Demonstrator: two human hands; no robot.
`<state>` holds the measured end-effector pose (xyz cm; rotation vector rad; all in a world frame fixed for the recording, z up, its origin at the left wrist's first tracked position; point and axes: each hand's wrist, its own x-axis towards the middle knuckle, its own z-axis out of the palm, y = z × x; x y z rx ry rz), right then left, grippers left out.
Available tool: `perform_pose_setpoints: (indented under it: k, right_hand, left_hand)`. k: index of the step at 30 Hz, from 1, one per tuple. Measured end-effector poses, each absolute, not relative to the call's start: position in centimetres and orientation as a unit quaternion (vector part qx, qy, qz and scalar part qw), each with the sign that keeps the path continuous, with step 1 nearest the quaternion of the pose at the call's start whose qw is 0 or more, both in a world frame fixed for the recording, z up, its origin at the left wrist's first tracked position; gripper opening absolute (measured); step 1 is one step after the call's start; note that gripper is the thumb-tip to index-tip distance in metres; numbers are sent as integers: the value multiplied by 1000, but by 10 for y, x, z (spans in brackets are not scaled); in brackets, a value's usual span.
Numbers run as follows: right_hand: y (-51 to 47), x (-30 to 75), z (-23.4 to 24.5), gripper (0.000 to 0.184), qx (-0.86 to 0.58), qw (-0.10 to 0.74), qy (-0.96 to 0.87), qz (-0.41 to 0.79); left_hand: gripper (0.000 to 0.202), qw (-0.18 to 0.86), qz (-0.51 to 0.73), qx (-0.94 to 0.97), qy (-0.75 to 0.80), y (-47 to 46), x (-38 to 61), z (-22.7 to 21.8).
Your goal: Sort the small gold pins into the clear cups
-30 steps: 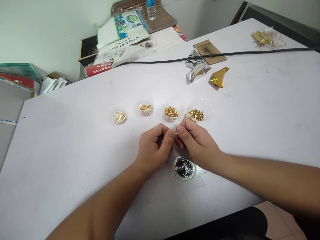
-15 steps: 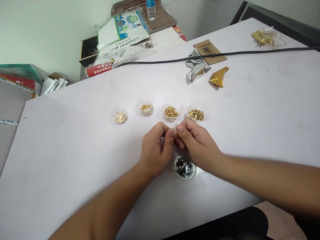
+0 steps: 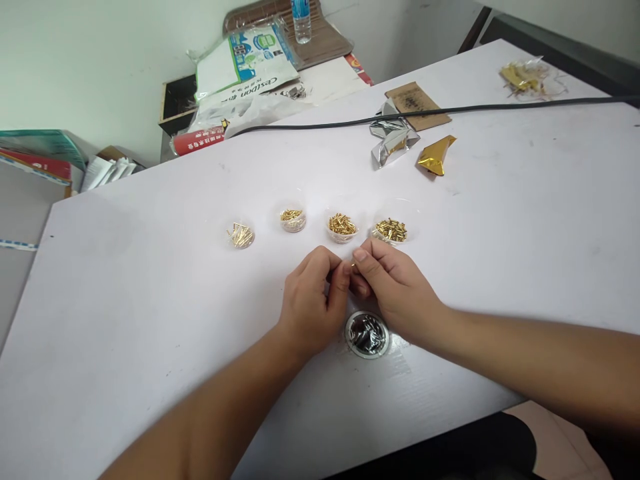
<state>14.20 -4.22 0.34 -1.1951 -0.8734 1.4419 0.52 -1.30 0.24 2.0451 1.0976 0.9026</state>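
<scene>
My left hand (image 3: 311, 297) and my right hand (image 3: 391, 287) meet fingertip to fingertip over the white table (image 3: 125, 280), both pinched on a tiny gold pin (image 3: 351, 267) that barely shows between them. Just beyond the hands stand several small clear cups of gold parts: long pins (image 3: 241, 235), a small heap (image 3: 293, 218), short pieces (image 3: 342, 225) and more pieces (image 3: 391, 230). A round cup of dark metal parts (image 3: 367, 334) sits right below my hands.
A black cable (image 3: 450, 108) runs across the far part of the table. Silver foil (image 3: 393, 137), gold foil (image 3: 436, 154) and a brown card (image 3: 419, 105) lie beyond the cups. A clear bag of gold bits (image 3: 527, 75) is at the far right. Bags and boxes (image 3: 240, 73) crowd the back left.
Both hands stay pinched together in almost the same spot; the fingers have closed a little tighter over the pin. The view has shifted slightly.
</scene>
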Motion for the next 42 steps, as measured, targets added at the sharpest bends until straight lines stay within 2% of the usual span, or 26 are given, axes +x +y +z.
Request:
perform_pose_setpoints:
  k: [19,26,35,42]
  right_hand:
    - [-41,143,1,38,-478,505,-343,632]
    - [-41,142,1,37,-468,508,-335,641]
    - [-40,141,3,35,-465,511,-337,640]
    - [-40,142,0,37,-473,509,-347,631]
  left_hand:
    - [26,409,329,735,428,-11,3,-1]
    - [25,471,333,707,410,-11,2,-1]
    - [24,481,332,703,404,-11,3,1]
    - [26,419,315,732,436,-10,2,0]
